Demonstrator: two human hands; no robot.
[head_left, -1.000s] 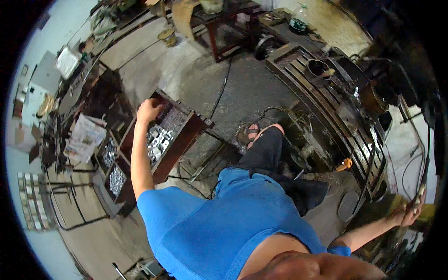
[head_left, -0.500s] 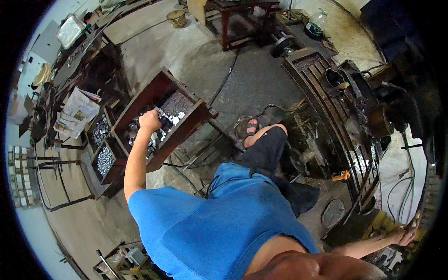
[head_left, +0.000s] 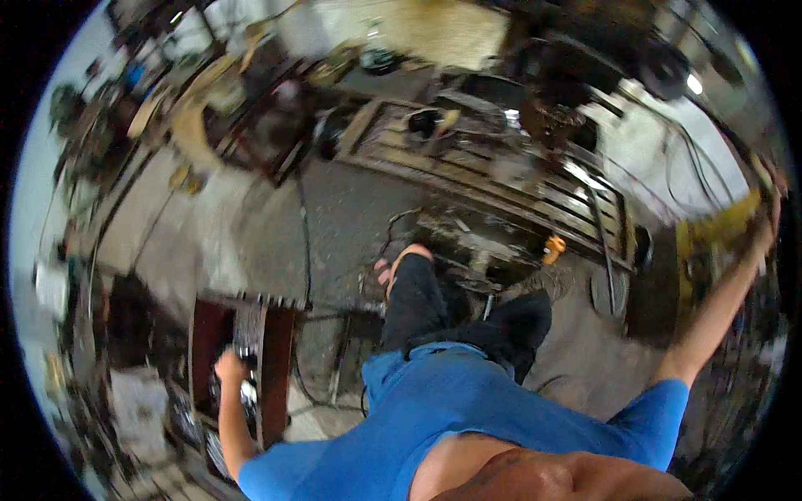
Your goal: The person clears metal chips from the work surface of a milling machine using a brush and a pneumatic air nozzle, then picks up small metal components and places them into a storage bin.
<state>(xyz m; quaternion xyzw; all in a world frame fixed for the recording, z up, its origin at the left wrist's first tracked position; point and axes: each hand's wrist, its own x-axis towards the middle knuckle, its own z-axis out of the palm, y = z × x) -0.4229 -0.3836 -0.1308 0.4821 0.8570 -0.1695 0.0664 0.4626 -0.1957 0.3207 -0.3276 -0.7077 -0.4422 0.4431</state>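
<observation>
My left hand (head_left: 230, 366) is closed, with its fingers down inside a dark red-brown box (head_left: 277, 359) of small shiny metal pieces (head_left: 248, 391). Whatever those fingers hold is hidden. Far out to the right, my right hand (head_left: 770, 209) is closed around the end of a dark lever, blurred by motion near the picture's rim. Between the two arms stands a machine with a long slotted metal table (head_left: 493, 185). A dark round pot (head_left: 424, 123) with a light-handled brush (head_left: 449, 121) in it rests on that table.
An orange object (head_left: 553, 249) sits at the machine's front edge. A black cable (head_left: 304, 242) crosses the floor near the box. Newspaper (head_left: 139, 405) lies left of the box. A clear bottle (head_left: 376, 57) stands behind the machine. My sandalled foot (head_left: 386, 271) is below the machine table.
The whole view has swung to the right, blurring much of it. My right arm is raised further up and outward with the lever. My left hand is still in the box.
</observation>
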